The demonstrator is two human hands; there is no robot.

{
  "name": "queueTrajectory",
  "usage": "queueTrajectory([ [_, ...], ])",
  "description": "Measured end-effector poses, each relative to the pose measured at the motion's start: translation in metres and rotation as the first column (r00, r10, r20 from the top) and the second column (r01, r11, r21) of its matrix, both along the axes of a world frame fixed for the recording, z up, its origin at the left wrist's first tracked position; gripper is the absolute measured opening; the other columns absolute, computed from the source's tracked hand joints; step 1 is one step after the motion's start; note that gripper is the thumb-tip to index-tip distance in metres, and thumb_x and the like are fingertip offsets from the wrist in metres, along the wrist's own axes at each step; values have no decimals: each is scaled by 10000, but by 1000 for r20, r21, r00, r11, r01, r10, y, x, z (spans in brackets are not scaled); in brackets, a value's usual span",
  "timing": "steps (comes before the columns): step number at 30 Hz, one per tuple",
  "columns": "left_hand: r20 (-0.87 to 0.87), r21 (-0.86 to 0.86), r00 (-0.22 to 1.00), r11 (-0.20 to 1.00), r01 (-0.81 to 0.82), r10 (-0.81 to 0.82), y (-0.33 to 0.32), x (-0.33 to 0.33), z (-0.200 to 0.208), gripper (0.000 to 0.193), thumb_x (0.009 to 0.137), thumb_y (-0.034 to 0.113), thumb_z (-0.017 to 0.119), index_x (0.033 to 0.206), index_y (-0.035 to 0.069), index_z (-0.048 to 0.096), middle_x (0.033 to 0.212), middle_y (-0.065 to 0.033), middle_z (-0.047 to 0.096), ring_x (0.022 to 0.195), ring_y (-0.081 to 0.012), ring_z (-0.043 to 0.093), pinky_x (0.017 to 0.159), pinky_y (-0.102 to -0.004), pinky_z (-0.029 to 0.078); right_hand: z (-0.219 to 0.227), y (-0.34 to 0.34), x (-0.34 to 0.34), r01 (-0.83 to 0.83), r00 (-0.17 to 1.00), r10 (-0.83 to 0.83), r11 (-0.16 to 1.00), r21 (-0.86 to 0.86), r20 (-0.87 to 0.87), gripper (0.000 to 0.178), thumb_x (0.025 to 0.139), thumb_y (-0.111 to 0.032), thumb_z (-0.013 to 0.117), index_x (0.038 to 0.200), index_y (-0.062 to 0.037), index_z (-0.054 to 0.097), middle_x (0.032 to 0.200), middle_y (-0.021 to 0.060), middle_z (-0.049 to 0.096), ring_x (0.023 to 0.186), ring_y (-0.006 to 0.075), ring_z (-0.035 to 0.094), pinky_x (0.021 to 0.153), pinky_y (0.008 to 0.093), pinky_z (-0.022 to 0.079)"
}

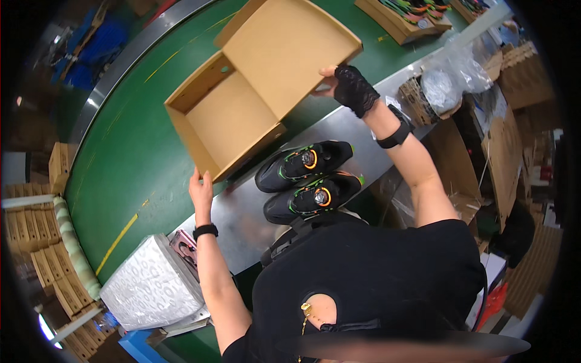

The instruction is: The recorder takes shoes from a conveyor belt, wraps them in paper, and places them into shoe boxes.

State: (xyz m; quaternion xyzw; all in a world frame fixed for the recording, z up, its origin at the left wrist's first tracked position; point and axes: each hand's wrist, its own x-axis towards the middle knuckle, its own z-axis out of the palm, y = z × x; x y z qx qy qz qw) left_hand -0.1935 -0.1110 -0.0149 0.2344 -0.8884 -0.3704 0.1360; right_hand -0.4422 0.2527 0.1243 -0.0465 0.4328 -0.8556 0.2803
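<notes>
An open brown cardboard shoe box (pixel 233 118), bare inside, is held up at a tilt above the green belt and the metal ledge. Its lid (pixel 296 51) is folded back toward the upper right. My left hand (pixel 201 189) grips the box's near left corner. On the other side my right hand (pixel 352 89), in a black lace fingerless glove, pinches the lid's edge near its right corner. Close to my body, a pair of black shoes (pixel 308 178) with orange dials and green trim lies side by side on the metal ledge.
The green conveyor belt (pixel 130 157) curves along the far side. A box of colourful shoes (pixel 402 18) sits on it at the upper right. A stack of white patterned paper (pixel 154 281) is at lower left. Cartons and clear plastic bags (pixel 445 88) crowd the right.
</notes>
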Motion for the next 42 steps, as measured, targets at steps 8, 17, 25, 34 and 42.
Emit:
queueTrajectory([
  [8, 26, 371, 993, 921, -117, 115, 51, -12, 26, 440, 863, 263, 497, 1247, 58, 433, 703, -67, 572, 450, -99, 505, 374, -238, 419, -93, 184, 6, 791, 608, -10, 95, 605, -794, 302, 807, -335, 541, 893, -55, 613, 773, 158, 616, 725, 264, 606, 658, 343, 465],
  [17, -24, 530, 959, 817, -228, 283, 51, 38, 45, 533, 869, 305, 513, 1271, 4, 335, 871, -111, 570, 531, -112, 553, 432, -229, 458, -213, 197, 65, 738, 571, 599, -76, 671, -561, 225, 726, -77, 461, 935, -23, 525, 970, 196, 494, 883, 369, 482, 784, 436, 399],
  [25, -218, 434, 609, 635, -639, 762, -51, 205, 49, 307, 861, 111, 448, 1132, -28, 492, 885, -120, 593, 606, -114, 579, 462, -217, 463, -148, 173, 28, 836, 437, 427, 130, 532, -792, 76, 717, -113, 563, 769, -68, 596, 653, 117, 559, 617, 245, 549, 581, 338, 436],
  [34, 340, -442, 452, 565, -697, 825, -73, 325, 55, 630, 771, 459, 545, 1231, 41, 441, 1323, -223, 320, 1256, -332, 253, 973, -576, 179, -31, -66, 38, 425, 312, 460, 715, 555, -831, 516, 737, 18, 547, 1228, -70, 417, 1181, 86, 446, 679, 124, 557, 631, 238, 463],
  [42, 325, -544, 437, 544, -639, 839, -75, 337, 43, 483, 822, 441, 468, 1211, 155, 480, 1264, -188, 401, 1194, -322, 342, 923, -605, 216, -76, -153, 96, 144, -177, 945, 303, 942, -277, 444, 755, -78, 565, 1188, -133, 482, 993, 199, 549, 880, 341, 548, 754, 367, 456],
])
